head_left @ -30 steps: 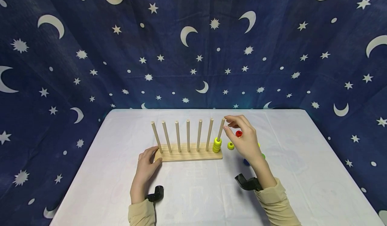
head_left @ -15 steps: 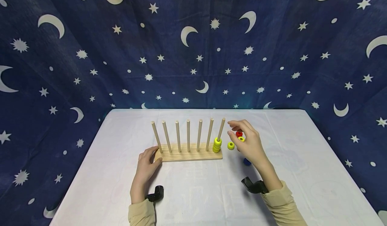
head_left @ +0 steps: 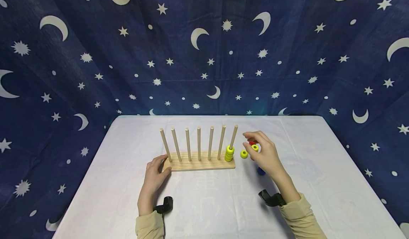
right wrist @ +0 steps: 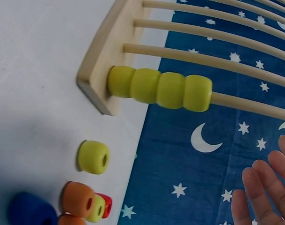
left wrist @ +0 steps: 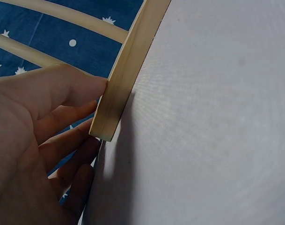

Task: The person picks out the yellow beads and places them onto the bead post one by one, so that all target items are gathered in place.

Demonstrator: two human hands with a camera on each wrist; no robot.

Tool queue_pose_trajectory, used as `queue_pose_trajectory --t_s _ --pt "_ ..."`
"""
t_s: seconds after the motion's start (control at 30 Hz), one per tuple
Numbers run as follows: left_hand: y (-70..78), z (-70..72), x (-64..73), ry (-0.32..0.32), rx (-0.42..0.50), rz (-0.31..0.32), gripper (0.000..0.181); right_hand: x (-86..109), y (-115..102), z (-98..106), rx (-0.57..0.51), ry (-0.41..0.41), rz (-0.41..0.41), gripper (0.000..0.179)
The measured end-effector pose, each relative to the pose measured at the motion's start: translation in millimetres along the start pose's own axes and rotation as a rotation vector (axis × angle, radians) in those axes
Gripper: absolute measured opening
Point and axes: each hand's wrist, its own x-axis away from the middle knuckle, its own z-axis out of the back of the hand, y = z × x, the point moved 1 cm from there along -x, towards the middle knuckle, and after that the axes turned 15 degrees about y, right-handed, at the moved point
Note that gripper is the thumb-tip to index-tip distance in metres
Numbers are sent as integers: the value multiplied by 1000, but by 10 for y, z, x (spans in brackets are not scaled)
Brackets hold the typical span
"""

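Observation:
A wooden peg rack (head_left: 198, 166) with a row of upright dowels stands on the white-covered table. My left hand (head_left: 154, 173) grips its left end, thumb at the front edge and fingers behind, as the left wrist view also shows. Several yellow beads (right wrist: 159, 87) are stacked at the foot of the rightmost dowel. My right hand (head_left: 264, 154) hovers right of that dowel, fingers apart and loosely bent, holding nothing. Beneath and beside it lie a loose yellow bead (head_left: 244, 154), another yellow bead (head_left: 254, 147), a red bead (head_left: 252, 143) and a blue bead (head_left: 261, 171), partly hidden by the hand.
In the right wrist view, orange beads (right wrist: 77, 198) lie among the loose ones. A dark blue cloth (head_left: 179, 54) with moons and stars hangs behind and beside the table (head_left: 204, 210). Each wrist wears a black camera mount (head_left: 164, 205).
My right hand has drawn back from the top of the rightmost dowel, moving right and down over the loose beads. The left hand and the rack have stayed put.

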Motion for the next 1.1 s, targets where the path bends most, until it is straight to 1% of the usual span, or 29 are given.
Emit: queue_pose_trajectory --t_s 0.27,0.47,0.77,1.1 --pt "1 3 4 -2 -4 4 52 47 121 -39 31 -37 -29 30" --pt "-1 3 3 -2 -8 8 52 75 248 -92 32 -61 -17 33" --pt "5 7 5 0 -7 8 52 94 373 -150 58 -155 -67 35" --pt "9 6 7 6 1 10 52 100 483 -187 96 -248 -95 35"
